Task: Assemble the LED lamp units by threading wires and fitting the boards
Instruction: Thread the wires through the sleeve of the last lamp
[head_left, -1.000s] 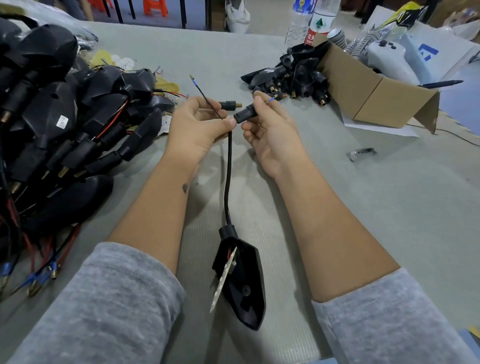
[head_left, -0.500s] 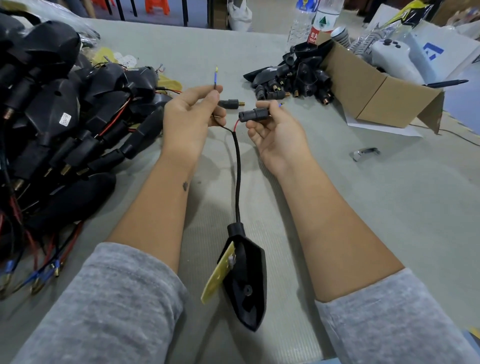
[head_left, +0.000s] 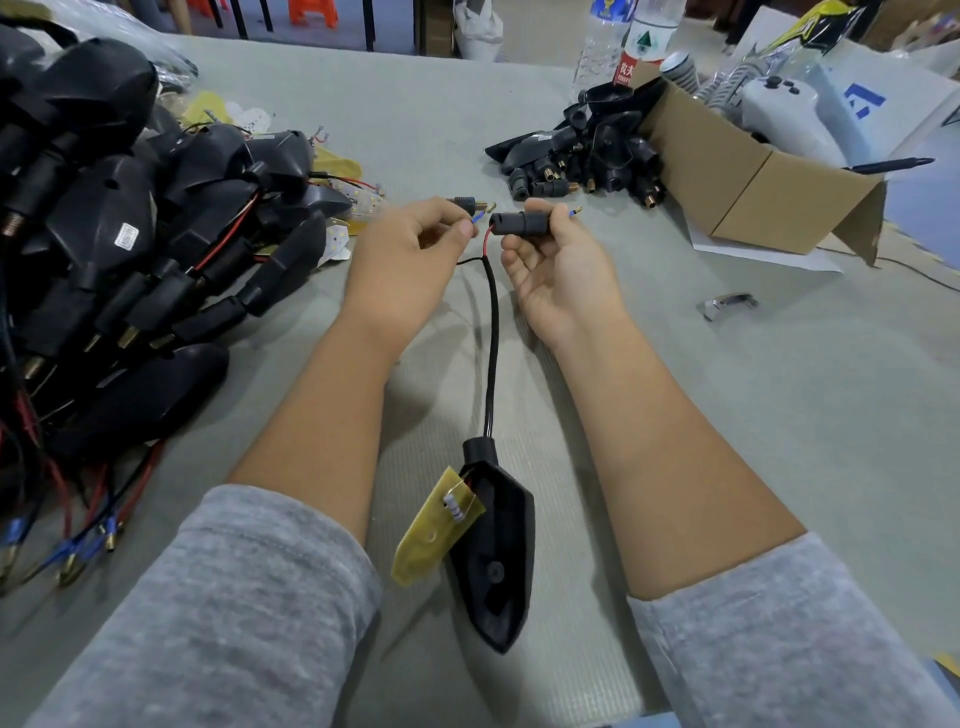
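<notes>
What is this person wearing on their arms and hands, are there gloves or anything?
No gloves: the left hand and right hand are bare, with no rings or watch showing. Both arms wear soft heather-grey sleeves, the left sleeve and right sleeve, pushed up so the forearms are uncovered. A small dark mark shows on the left forearm.

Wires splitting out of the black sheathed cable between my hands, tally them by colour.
Thin red wire, running into the black plastic sleeve held by the right hand: 1
Thin black wire, running to the left hand: 1
Total: 2
</notes>
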